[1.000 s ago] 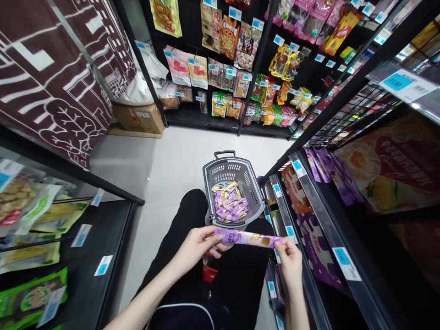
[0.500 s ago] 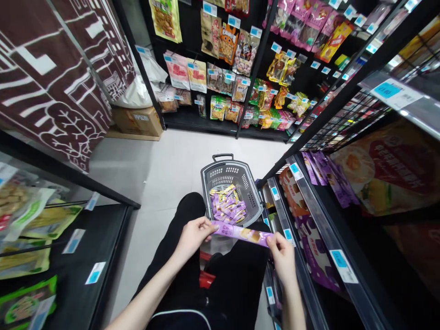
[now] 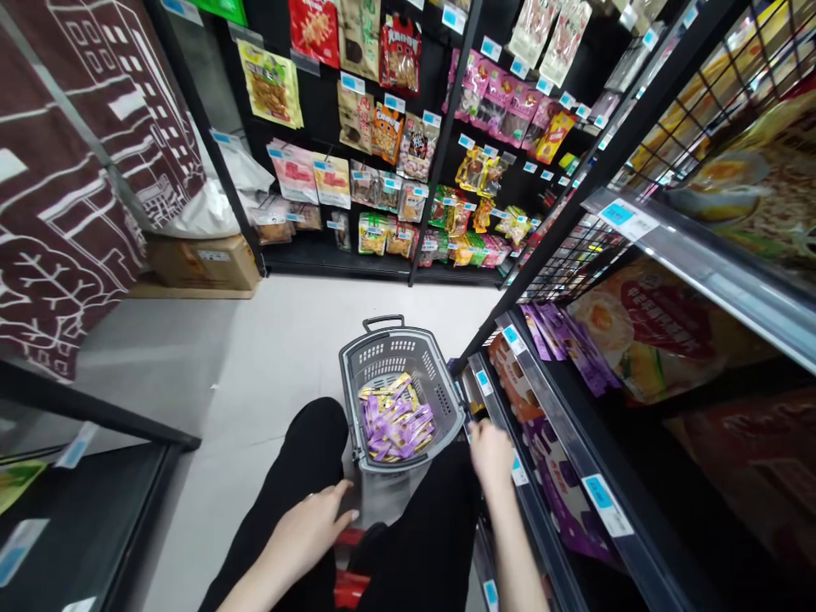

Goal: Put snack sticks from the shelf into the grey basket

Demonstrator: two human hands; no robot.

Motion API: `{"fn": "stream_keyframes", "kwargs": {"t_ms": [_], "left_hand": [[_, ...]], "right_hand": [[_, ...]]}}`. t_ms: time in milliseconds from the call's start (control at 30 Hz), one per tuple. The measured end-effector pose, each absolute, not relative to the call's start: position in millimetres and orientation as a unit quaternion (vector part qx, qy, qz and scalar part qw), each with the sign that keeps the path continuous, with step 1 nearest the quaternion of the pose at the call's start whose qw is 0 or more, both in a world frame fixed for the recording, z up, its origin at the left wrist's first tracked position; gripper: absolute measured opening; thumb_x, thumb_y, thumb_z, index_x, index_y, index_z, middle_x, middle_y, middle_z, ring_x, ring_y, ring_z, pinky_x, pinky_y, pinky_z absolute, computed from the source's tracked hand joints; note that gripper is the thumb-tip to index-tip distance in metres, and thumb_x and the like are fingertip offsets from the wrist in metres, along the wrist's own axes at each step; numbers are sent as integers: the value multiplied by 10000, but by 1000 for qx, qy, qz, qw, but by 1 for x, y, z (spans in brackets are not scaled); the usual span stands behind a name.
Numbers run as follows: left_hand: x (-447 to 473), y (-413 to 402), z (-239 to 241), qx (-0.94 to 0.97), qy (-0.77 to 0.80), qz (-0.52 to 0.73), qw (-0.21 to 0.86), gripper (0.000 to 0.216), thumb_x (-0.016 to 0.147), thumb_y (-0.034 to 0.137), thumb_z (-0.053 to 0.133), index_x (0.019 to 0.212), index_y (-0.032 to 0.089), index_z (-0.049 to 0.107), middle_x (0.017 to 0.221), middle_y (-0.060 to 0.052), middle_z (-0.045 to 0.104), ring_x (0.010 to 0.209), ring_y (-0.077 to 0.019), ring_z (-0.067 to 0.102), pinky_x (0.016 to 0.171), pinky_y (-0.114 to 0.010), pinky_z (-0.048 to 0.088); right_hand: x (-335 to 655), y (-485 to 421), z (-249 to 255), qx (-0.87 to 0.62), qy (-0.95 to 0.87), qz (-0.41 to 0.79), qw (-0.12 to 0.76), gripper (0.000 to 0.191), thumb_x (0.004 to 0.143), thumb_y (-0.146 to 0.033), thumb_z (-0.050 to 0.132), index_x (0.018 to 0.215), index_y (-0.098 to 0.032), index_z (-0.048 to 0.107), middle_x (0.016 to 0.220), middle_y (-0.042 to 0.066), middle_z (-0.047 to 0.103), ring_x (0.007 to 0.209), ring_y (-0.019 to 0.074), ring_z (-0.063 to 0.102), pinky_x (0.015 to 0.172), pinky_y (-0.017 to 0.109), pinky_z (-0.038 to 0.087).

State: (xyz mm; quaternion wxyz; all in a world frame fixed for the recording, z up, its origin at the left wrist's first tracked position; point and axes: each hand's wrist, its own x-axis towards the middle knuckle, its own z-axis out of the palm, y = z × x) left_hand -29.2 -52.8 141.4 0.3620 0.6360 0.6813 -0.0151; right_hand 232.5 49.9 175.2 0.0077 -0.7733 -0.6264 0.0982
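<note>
My left hand [image 3: 315,520] is over my left thigh, its fingers apart and holding nothing. My right hand [image 3: 492,457] is closed beside the right edge of a grey shopping basket [image 3: 413,463], close to the lower shelf. A small bit of purple shows by its fingertips, but what it grips is hidden. The basket stands on the floor in front of my knees. Inside it lies a heap of purple and yellow snack packets [image 3: 396,422], long and narrow. More purple stick packets [image 3: 570,344] lie on the shelf to the right.
A black rack [image 3: 414,276] of hanging snack bags stands ahead. Shelves with price tags and a large red-and-yellow bag [image 3: 650,327] are close on my right. A black shelf [image 3: 121,484] is at left. A cardboard box [image 3: 201,263] sits beyond, beside a brown patterned curtain [image 3: 70,187].
The purple snack packet stretched between both hands is no longer seen there. My left hand has let go and dropped back; my right hand has moved forward beside the basket. The view has shifted.
</note>
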Motion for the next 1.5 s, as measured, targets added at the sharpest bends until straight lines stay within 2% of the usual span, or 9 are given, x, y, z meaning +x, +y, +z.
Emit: {"fn": "stream_keyframes", "kwargs": {"t_ms": [200, 467, 733, 833, 933, 1067, 1167, 1333, 1500], "left_hand": [[-24, -57, 144, 667, 647, -5, 371, 448, 762, 275, 421, 1167, 146, 560, 1152, -149, 625, 1064, -304, 578, 899, -412, 433], [-18, -60, 140, 689, 632, 4, 355, 490, 736, 248, 423, 1197, 138, 547, 1153, -141, 624, 1061, -284, 580, 913, -394, 433], [-24, -63, 132, 672, 631, 55, 384, 454, 747, 254, 432, 1172, 175, 569, 1178, -109, 617, 1085, -268, 566, 946, -377, 417], [-20, -57, 141, 645, 610, 138, 439, 429, 784, 302, 440, 1190, 223, 550, 1172, -65, 624, 1102, -241, 555, 967, -344, 406], [-9, -49, 164, 602, 565, 263, 499, 468, 836, 392, 420, 1285, 264, 445, 1167, -46, 622, 1092, -216, 555, 982, -338, 397], [9, -37, 203, 516, 470, 446, 560, 616, 814, 437, 503, 1368, 268, 294, 1300, -98, 508, 1033, -223, 582, 953, -375, 432], [18, -31, 231, 449, 370, 525, 621, 735, 729, 428, 631, 1362, 274, 291, 1333, -123, 472, 971, -246, 614, 825, -375, 517], [24, -32, 251, 424, 409, 453, 668, 345, 674, 295, 709, 985, 162, 644, 1007, -96, 681, 796, -222, 664, 657, -311, 565], [25, -41, 234, 355, 462, 410, 702, 308, 655, 294, 716, 893, 105, 670, 607, -45, 687, 506, -173, 646, 493, -268, 549]], "right_hand": [[315, 146, 262, -781, -596, -166, 89, 332, 924, -278, 324, 1059, -91, 562, 985, 196, 620, 902, 267, 618, 701, 318, 430], [344, 206, 268, -755, -646, -110, 12, 318, 806, -351, 574, 859, -53, 669, 836, 197, 673, 805, 272, 665, 681, 290, 456], [356, 178, 289, -719, -680, -134, 58, 323, 908, -229, 336, 902, -115, 638, 866, 162, 682, 794, 236, 657, 684, 288, 432], [356, 142, 301, -671, -717, -52, 182, 345, 915, -297, 323, 850, -144, 625, 747, 100, 677, 714, 210, 645, 642, 262, 419], [340, 92, 307, -600, -733, 156, 281, 367, 886, -430, 392, 787, -154, 613, 624, 42, 638, 591, 190, 618, 555, 248, 406], [308, 29, 304, -530, -673, 444, 263, 352, 862, -454, 460, 726, -160, 599, 521, 11, 622, 485, 166, 589, 505, 243, 401], [292, -2, 292, -492, -629, 550, 245, 335, 872, -416, 470, 698, -161, 599, 491, 13, 634, 455, 151, 582, 517, 244, 415], [282, -29, 264, -499, -543, 612, 286, 291, 872, -399, 487, 759, -158, 605, 455, 0, 611, 403, 129, 556, 460, 226, 418], [276, -51, 241, -533, -475, 596, 369, 302, 774, -354, 646, 1013, -170, 620, 543, 12, 647, 467, 145, 607, 496, 244, 485]]}}
